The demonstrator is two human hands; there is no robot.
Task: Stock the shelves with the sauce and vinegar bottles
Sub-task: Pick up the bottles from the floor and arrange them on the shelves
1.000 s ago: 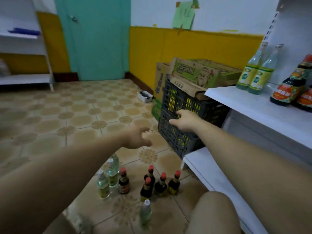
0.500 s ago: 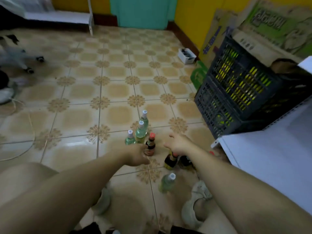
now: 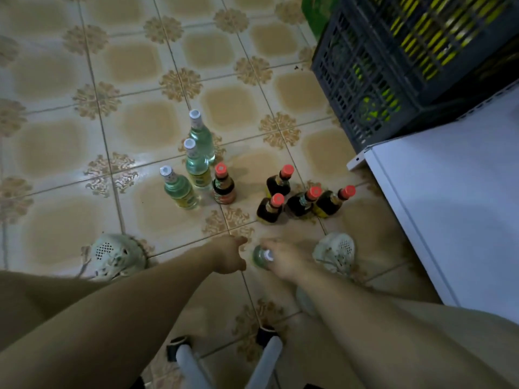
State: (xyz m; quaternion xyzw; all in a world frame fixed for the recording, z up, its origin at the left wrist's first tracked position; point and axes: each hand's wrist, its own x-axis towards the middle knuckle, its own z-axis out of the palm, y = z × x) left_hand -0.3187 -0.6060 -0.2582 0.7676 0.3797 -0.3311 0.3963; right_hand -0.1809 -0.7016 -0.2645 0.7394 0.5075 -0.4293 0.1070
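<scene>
A clear vinegar bottle (image 3: 260, 257) with a white cap stands on the tiled floor between my hands. My right hand (image 3: 284, 260) curls its fingers round the bottle's neck. My left hand (image 3: 229, 255) hangs just left of the bottle, loosely curled and holding nothing. Farther out stand three more vinegar bottles (image 3: 196, 163) in a row, with a red-capped sauce bottle (image 3: 223, 184) beside them. A cluster of several dark sauce bottles (image 3: 302, 202) stands to the right, near the shelf corner.
The white bottom shelf (image 3: 449, 209) fills the right side. A dark plastic crate (image 3: 387, 66) stands behind it. My shoes (image 3: 118, 254) flank the near bottle, and white stool legs (image 3: 191, 366) show at the bottom edge.
The view has tilted down to the floor. Both hands dropped from the crate's height to the nearest vinegar bottle, and my right hand has closed round its neck.
</scene>
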